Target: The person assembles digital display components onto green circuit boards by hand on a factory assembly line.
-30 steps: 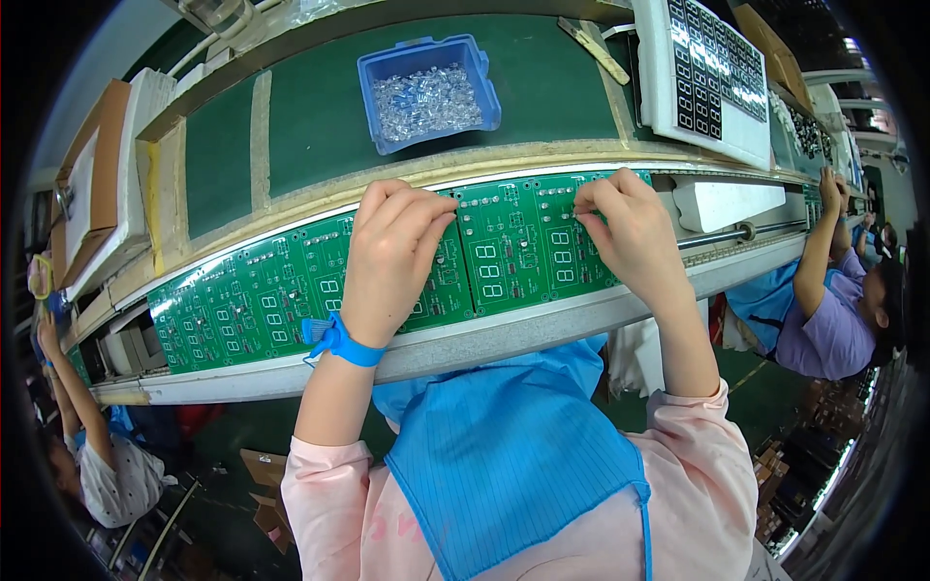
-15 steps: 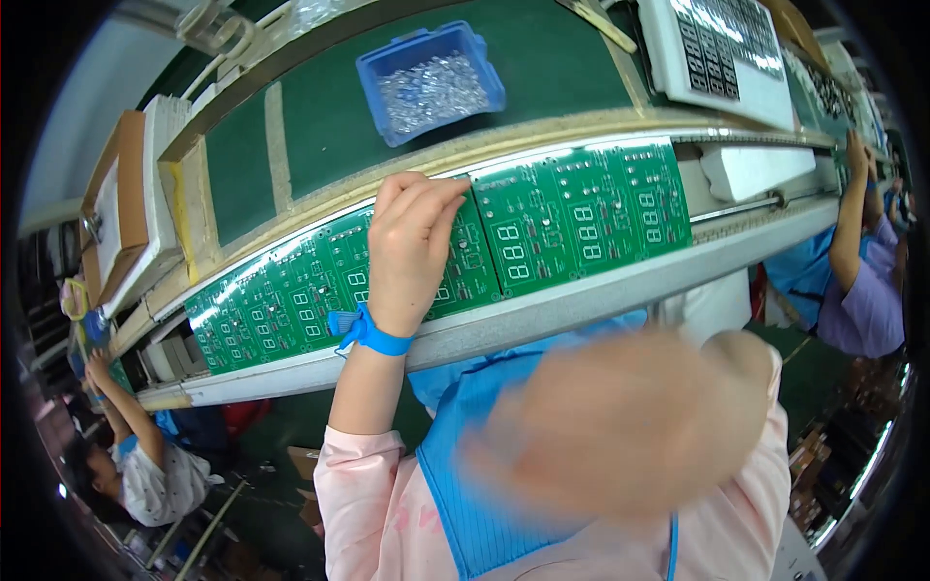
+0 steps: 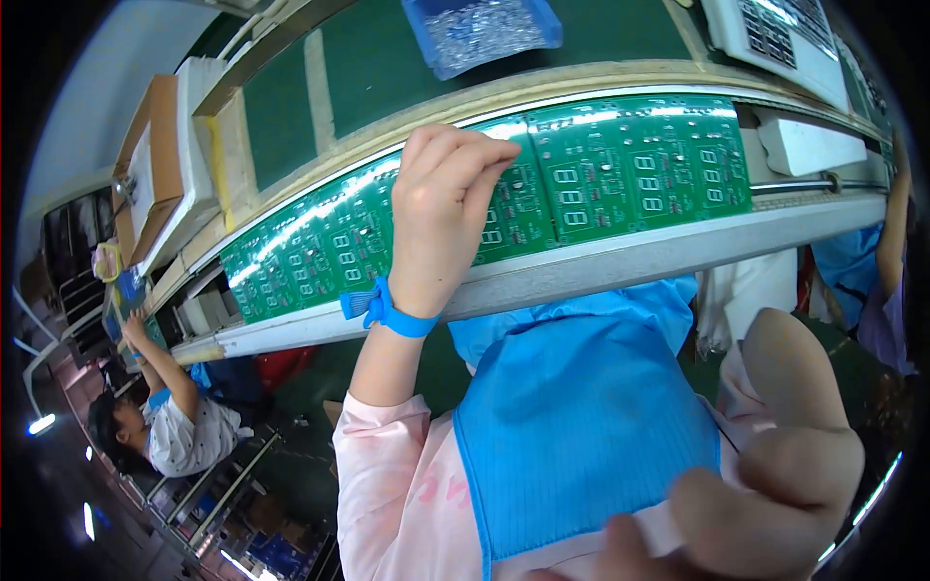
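A row of green circuit boards (image 3: pixel 651 165) with white printed digit outlines and small mounted parts lies along the rail in front of me. My left hand (image 3: pixel 441 208), wearing a blue wrist strap (image 3: pixel 389 310), is held over the left of two adjoining boards. Its thumb and fingers are pinched together near that board's far right corner; whatever they may hold is hidden. Close to the camera at the lower right, my right hand (image 3: pixel 746 504) is raised in front of my blue apron (image 3: pixel 591 436), away from the boards. Its fingers are blurred.
A blue bin (image 3: pixel 481 39) of small clear parts stands on the green bench beyond the rail. At the far right sits a white tray of black digit displays (image 3: pixel 770 39). A grey metal rail (image 3: pixel 601 247) borders the boards. Co-workers are at both sides.
The view has shifted, so the bench sits higher and further right. My right hand has moved down and to the right of my apron. The left stays pinched over the same board.
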Motion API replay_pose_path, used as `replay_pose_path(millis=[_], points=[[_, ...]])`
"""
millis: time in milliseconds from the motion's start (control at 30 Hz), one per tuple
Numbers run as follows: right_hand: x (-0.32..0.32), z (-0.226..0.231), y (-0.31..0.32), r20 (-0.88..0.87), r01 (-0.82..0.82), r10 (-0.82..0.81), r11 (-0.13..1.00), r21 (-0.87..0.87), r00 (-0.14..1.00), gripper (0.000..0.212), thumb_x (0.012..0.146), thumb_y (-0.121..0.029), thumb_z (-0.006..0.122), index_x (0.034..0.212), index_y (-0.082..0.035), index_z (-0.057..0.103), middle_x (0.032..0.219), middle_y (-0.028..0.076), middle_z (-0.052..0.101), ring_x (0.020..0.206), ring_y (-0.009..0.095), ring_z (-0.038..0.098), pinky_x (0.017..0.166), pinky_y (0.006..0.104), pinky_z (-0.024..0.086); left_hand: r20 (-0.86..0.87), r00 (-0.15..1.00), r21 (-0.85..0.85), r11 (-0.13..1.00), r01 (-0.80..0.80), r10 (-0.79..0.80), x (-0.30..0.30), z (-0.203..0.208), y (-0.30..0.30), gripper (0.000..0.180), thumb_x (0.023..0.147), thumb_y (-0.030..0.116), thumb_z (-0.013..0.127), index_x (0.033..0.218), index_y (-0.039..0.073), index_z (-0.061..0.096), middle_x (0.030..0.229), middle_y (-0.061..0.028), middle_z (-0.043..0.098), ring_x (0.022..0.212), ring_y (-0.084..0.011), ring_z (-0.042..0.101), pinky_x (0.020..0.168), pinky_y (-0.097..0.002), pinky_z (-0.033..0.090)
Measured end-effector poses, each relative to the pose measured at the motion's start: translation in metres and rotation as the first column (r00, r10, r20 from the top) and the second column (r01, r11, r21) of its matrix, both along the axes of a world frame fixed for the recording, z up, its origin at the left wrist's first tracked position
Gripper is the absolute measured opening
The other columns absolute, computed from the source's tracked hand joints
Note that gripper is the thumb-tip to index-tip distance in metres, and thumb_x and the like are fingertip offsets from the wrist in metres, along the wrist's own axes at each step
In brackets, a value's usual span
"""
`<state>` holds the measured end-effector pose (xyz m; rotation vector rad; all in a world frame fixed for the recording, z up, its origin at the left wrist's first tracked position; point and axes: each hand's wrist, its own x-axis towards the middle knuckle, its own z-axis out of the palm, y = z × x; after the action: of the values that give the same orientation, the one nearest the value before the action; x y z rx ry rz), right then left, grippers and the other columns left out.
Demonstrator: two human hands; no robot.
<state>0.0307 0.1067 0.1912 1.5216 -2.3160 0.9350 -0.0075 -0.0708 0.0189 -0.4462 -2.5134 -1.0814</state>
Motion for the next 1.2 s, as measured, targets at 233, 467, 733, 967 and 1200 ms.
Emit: replay_pose_path(millis=[233, 467, 733, 967, 1200], points=[[-0.002, -0.010, 0.005, -0.052, -0.236, 0.230, 0.930, -0.281, 0.972, 0.019, 0.059, -0.018, 0.068, 0.063, -0.022, 0.049, 0.064, -0.004, 0.048, 0.047, 0.008, 0.036, 0.043, 0.0277, 0.018, 0.089, 0.996, -0.043, 0.999, -0.012, 0.015, -0.004, -0.005, 0.000, 0.013, 0.081, -0.004, 0.069, 0.092, 0.002, 0.072, 0.090, -0.0113, 0.070, 0.086, -0.0260, 0.064, 0.078, -0.0346, 0.050], [0.012, 0.005, 0.025, 0.200, -0.036, 0.106, 0.945, -0.325, 0.974, 0.014, 0.060, -0.021, 0.067, 0.072, -0.021, 0.058, 0.071, -0.003, 0.052, 0.054, 0.011, 0.040, 0.045, 0.0284, 0.022, 0.119, 0.990, 0.095, 0.991, -0.093, 0.081, -0.006, -0.011, -0.008, 0.013, 0.083, -0.002, 0.069, 0.095, 0.001, 0.072, 0.090, -0.0092, 0.069, 0.088, -0.0206, 0.064, 0.078, -0.0294, 0.049], [0.017, 0.006, 0.034, 0.455, 0.310, -0.223, 0.942, -0.127, 0.862, 0.020, 0.063, -0.025, 0.067, 0.082, -0.021, 0.069, 0.078, -0.001, 0.056, 0.061, 0.013, 0.045, 0.046, 0.0293, 0.027, 0.441, 0.895, 0.668, 0.689, -0.281, -0.062, 0.010, -0.006, -0.020, 0.013, 0.090, 0.002, 0.068, 0.102, -0.001, 0.071, 0.097, -0.0065, 0.071, 0.089, -0.0109, 0.064, 0.079, -0.0225, 0.049], [0.011, -0.013, 0.023, 0.055, 0.173, -0.164, 0.959, -0.225, 0.985, 0.022, 0.067, -0.033, 0.061, 0.084, -0.021, 0.068, 0.076, -0.001, 0.055, 0.060, 0.015, 0.044, 0.046, 0.0279, 0.028, 0.378, 0.914, 0.765, 0.605, -0.221, -0.144, 0.009, 0.006, -0.015, 0.016, 0.091, 0.000, 0.066, 0.106, -0.003, 0.069, 0.099, -0.0086, 0.071, 0.092, -0.0120, 0.065, 0.082, -0.0233, 0.051], [0.000, 0.005, 0.064, 0.415, 0.059, 0.041, 0.972, -0.226, 0.909, 0.023, 0.077, -0.035, 0.067, 0.091, -0.017, 0.069, 0.078, 0.004, 0.057, 0.066, 0.019, 0.050, 0.053, 0.0402, 0.046, 0.297, 0.936, 0.829, 0.538, -0.155, -0.189, 0.024, 0.017, -0.010, 0.014, 0.090, -0.003, 0.065, 0.103, -0.004, 0.069, 0.102, -0.0093, 0.069, 0.094, -0.0137, 0.064, 0.085, -0.0252, 0.051]])
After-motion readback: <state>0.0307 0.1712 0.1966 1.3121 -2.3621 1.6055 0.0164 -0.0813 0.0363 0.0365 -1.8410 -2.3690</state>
